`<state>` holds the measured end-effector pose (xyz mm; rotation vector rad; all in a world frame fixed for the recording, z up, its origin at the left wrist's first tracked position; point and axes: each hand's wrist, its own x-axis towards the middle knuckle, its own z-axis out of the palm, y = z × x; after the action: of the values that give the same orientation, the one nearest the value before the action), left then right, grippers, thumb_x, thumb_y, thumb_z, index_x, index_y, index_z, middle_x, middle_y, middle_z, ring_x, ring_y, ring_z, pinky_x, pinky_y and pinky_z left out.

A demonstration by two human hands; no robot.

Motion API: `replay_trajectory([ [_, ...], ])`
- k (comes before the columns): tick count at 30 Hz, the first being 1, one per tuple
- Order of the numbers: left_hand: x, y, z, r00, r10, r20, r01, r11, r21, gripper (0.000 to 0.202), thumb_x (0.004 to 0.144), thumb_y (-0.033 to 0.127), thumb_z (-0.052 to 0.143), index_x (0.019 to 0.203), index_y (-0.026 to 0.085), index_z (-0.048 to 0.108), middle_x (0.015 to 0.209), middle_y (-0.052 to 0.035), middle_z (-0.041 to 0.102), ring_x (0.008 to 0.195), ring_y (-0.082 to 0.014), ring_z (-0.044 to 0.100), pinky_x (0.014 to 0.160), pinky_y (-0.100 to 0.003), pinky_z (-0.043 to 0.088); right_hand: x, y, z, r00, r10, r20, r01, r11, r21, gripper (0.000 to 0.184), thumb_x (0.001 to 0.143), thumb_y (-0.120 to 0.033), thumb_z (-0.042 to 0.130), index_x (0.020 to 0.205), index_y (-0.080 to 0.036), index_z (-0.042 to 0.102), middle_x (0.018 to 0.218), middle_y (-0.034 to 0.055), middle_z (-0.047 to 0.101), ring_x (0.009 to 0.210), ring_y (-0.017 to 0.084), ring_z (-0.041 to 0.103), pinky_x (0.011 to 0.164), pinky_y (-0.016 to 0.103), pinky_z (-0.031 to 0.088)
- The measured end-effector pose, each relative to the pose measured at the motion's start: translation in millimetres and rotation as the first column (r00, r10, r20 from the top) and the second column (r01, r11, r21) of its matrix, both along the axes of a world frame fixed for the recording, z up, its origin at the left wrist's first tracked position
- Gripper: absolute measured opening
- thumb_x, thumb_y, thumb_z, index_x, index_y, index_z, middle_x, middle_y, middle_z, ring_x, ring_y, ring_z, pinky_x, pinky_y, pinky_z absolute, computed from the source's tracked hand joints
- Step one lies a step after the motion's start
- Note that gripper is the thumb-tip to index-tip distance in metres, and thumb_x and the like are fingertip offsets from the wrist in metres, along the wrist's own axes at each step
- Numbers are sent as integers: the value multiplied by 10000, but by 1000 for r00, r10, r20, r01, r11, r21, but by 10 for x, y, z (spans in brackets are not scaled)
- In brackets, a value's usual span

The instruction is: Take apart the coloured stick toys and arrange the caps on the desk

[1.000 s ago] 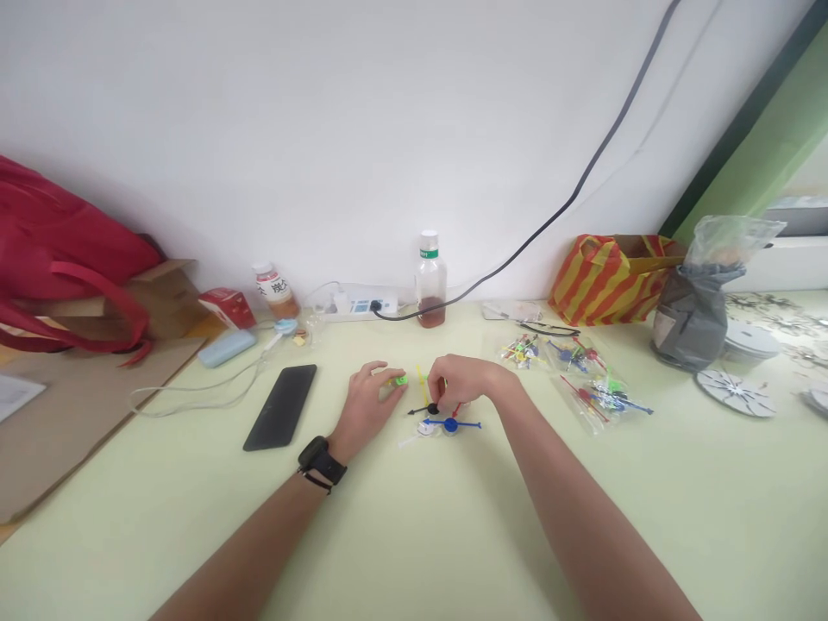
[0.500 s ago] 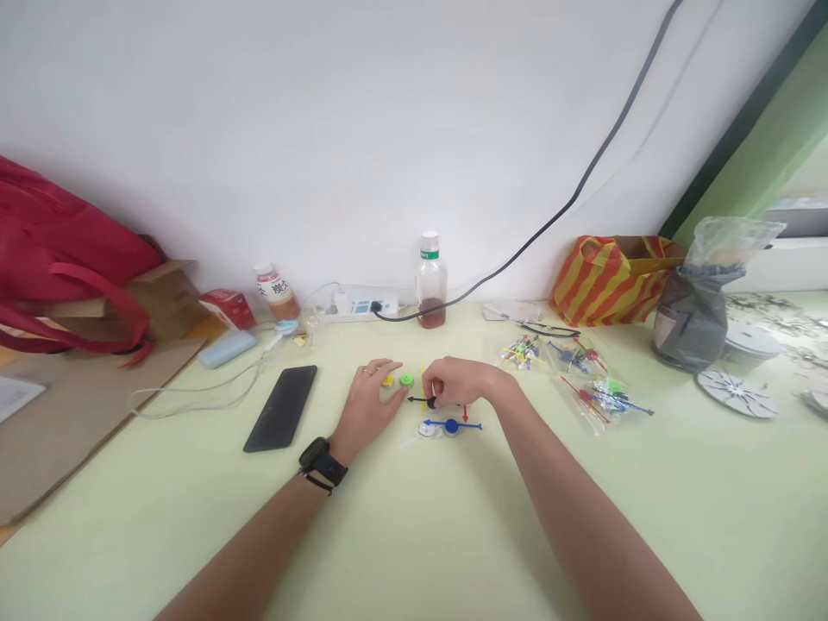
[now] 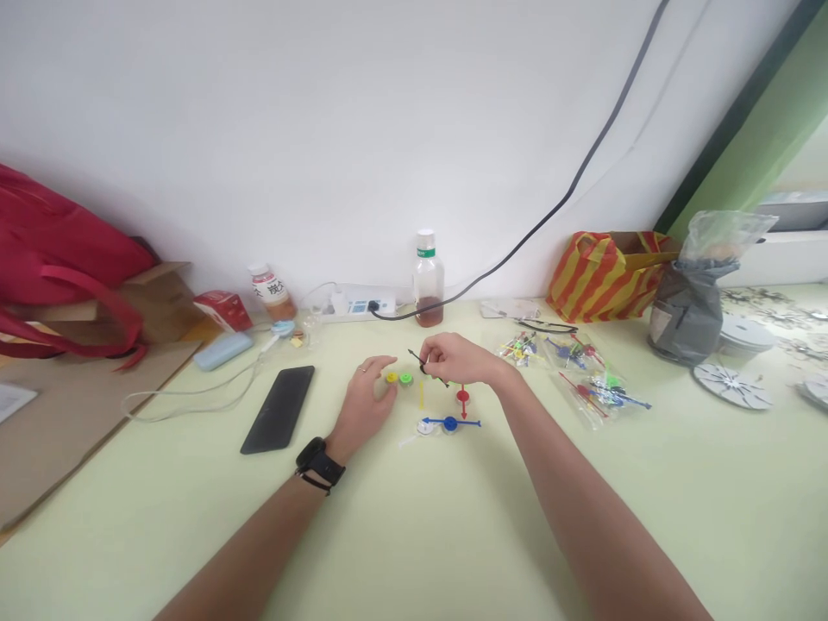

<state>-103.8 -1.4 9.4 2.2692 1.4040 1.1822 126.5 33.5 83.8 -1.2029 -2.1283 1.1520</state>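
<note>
Between the fingertips of my right hand (image 3: 454, 358) is a black arrow spinner (image 3: 415, 354), raised at a slant above the table. My left hand (image 3: 366, 401) rests on the tabletop, fingers apart and holding nothing. Close to its fingertips sit a yellow disc (image 3: 392, 378) and a green disc (image 3: 406, 379). Below my right hand lie a red arrow spinner (image 3: 462, 397) and a blue arrow spinner (image 3: 451, 423). Left of the blue one is a white disc (image 3: 425, 427). A thin yellow piece (image 3: 422, 396) lies between the hands.
Bagged spinner parts (image 3: 606, 392) lie to the right, near a pale slotted disc (image 3: 732, 385). A black phone (image 3: 278, 410) is left of my left hand. Along the wall stand a bottle (image 3: 428, 280), a power strip (image 3: 362, 304) and a striped bag (image 3: 608, 276). A black cable (image 3: 536, 226) hangs across.
My right hand has lifted the black arrow spinner up off the table and tilted it. The red spinner beneath is now uncovered. My left hand stays nearly in place.
</note>
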Motion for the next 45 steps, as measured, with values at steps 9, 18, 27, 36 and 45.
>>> replay_trajectory([
  [9, 107, -191, 175, 979, -150, 136, 137, 985, 100, 171, 976, 275, 627, 1142, 247, 659, 1132, -54, 711, 980, -189, 697, 908, -357, 584, -325, -54, -131, 935, 54, -350, -119, 978, -169, 106, 813, -160, 602, 807, -201, 503, 640, -31, 628, 586, 124, 611, 561, 213, 453],
  [18, -103, -155, 303, 957, -251, -142, 231, 962, -145, 108, 919, 328, 689, 876, 229, 687, 938, -19, 740, 867, -185, 699, 807, -318, 560, -149, 39, -118, 944, -179, 278, 141, 978, 151, 261, 878, -144, 577, 1127, -163, 652, 1063, 74, 701, 859, 162, 630, 687, 234, 436],
  [27, -342, -92, 155, 952, -174, -253, 182, 983, 7, 158, 949, 336, 658, 1058, 271, 752, 1254, -59, 712, 1156, -247, 641, 1027, -423, 514, -29, 66, -180, 846, -181, 502, 128, 982, 138, 263, 788, -74, 669, 1026, -172, 720, 1208, 133, 692, 882, 207, 688, 617, 249, 425],
  [36, -379, -43, 80, 982, -85, -168, 63, 989, -131, 329, 945, 403, 645, 1241, 261, 645, 1129, -49, 715, 995, -218, 661, 901, -371, 541, -39, 51, -204, 827, -145, 543, 82, 987, 139, 283, 766, -118, 722, 1040, -189, 718, 1183, 120, 696, 882, 209, 688, 619, 250, 452],
  [45, -373, -57, 108, 985, -120, -123, 107, 989, -106, 289, 956, 357, 607, 1217, 242, 653, 940, -30, 681, 849, -189, 651, 809, -333, 526, -125, 24, -254, 859, -105, 501, 18, 984, 175, 356, 775, -8, 614, 1066, -183, 719, 1121, 86, 709, 844, 167, 659, 611, 220, 418],
])
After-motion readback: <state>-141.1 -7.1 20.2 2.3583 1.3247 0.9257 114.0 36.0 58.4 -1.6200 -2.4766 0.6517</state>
